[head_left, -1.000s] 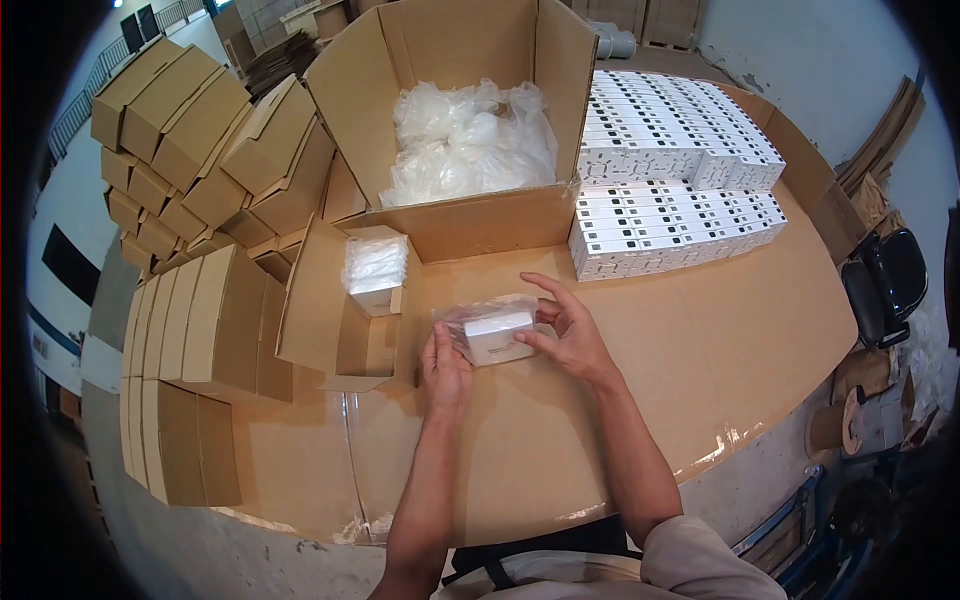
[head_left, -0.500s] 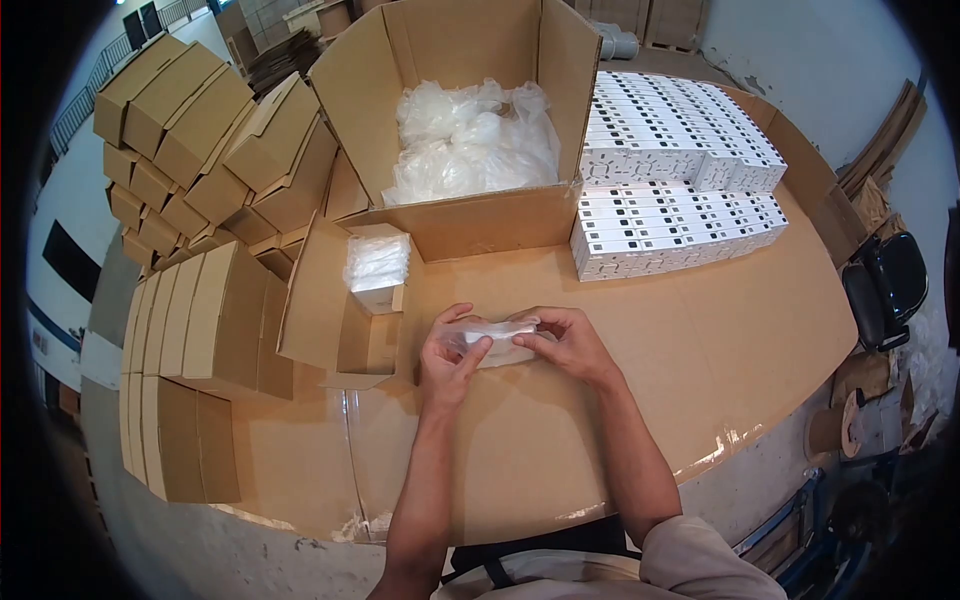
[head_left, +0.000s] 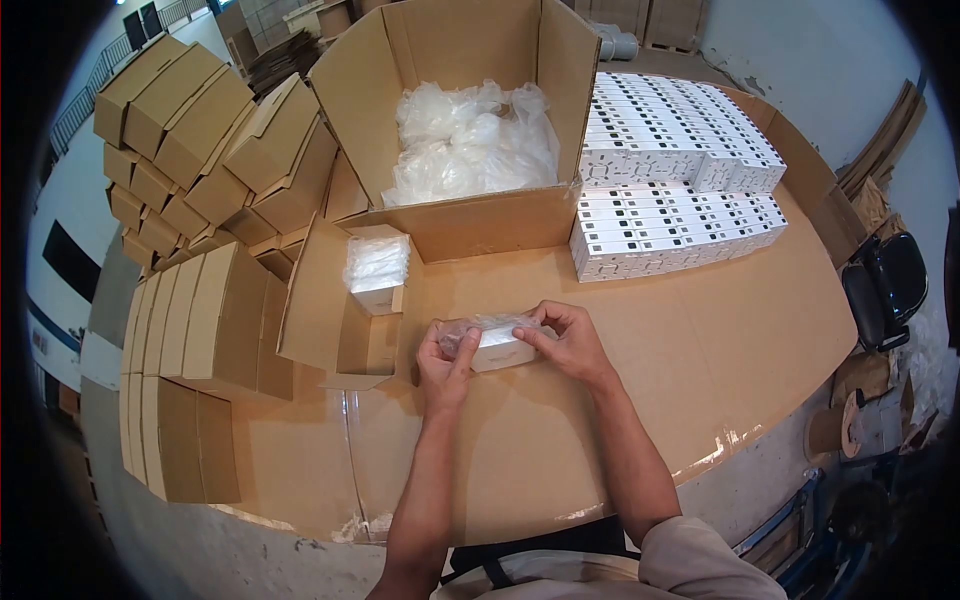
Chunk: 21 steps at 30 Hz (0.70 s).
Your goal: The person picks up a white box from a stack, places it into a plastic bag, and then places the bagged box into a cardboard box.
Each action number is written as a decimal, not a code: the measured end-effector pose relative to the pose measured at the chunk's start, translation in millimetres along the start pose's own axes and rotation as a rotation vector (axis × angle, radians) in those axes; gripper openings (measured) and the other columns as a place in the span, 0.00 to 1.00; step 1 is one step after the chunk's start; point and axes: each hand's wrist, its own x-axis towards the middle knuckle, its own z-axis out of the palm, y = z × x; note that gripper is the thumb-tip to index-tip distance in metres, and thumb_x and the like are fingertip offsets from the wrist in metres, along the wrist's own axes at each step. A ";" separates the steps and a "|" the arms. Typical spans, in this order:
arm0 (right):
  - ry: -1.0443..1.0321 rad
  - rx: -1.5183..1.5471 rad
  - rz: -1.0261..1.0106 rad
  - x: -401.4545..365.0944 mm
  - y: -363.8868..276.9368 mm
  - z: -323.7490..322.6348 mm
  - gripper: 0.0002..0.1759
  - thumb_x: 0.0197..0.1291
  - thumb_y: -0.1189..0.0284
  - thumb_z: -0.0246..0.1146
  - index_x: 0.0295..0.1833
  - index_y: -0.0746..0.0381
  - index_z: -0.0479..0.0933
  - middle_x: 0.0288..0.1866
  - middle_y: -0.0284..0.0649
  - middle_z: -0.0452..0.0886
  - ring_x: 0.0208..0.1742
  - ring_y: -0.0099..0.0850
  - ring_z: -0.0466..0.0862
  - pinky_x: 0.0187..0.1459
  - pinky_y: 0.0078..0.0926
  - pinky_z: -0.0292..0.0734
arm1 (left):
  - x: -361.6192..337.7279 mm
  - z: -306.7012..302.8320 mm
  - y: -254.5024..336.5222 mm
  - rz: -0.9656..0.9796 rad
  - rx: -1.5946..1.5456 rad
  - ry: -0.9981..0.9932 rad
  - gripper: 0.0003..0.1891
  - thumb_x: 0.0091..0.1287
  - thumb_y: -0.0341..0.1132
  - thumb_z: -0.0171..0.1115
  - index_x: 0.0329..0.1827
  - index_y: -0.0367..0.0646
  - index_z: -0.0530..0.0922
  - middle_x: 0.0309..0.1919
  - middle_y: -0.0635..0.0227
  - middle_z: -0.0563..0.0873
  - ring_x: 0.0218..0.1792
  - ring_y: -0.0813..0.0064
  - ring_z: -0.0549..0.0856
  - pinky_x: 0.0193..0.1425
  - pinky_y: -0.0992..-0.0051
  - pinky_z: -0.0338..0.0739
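Observation:
Between my two hands is a small white box with clear plastic wrap around its upper part. My left hand grips its left end, thumb on the near face. At the right end my right hand pinches the box and plastic, thumb on top. Just to the left stands an open brown carton, its back part holding a stack of plastic-wrapped white boxes. Beyond my hands, a large open carton contains a heap of clear plastic bags.
Rows of white boxes with dark squares stand at the back right of the cardboard-covered table. Brown cartons are stacked along the left side. A black chair is beyond the right edge.
The white box now shows its broad near face below the plastic, where before mostly a narrow strip showed. Both hands have shifted slightly around it.

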 end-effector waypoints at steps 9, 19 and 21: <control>-0.021 0.110 -0.077 1.1 3.9 1.0 0.11 0.67 0.75 0.74 0.34 0.66 0.80 0.36 0.35 0.88 0.42 0.20 0.84 0.47 0.23 0.80 | 1.9 -6.1 -9.8 -0.025 0.001 -0.002 0.10 0.72 0.31 0.72 0.49 0.42 0.79 0.42 0.73 0.85 0.43 0.84 0.82 0.49 0.80 0.77; -0.168 0.023 -0.255 -4.0 -17.2 -8.5 0.16 0.63 0.79 0.73 0.57 0.62 0.88 0.64 0.41 0.86 0.64 0.32 0.84 0.62 0.32 0.78 | 2.3 5.2 -2.2 -0.009 -0.037 0.062 0.11 0.71 0.32 0.73 0.41 0.44 0.76 0.36 0.76 0.83 0.38 0.89 0.79 0.42 0.82 0.74; -0.236 -0.090 -0.255 -6.1 -17.6 -11.7 0.19 0.63 0.79 0.73 0.60 0.60 0.88 0.62 0.40 0.88 0.63 0.32 0.84 0.64 0.32 0.78 | 3.3 -1.1 -9.5 -0.029 -0.046 0.037 0.09 0.72 0.30 0.72 0.46 0.43 0.78 0.41 0.74 0.84 0.41 0.86 0.82 0.45 0.81 0.76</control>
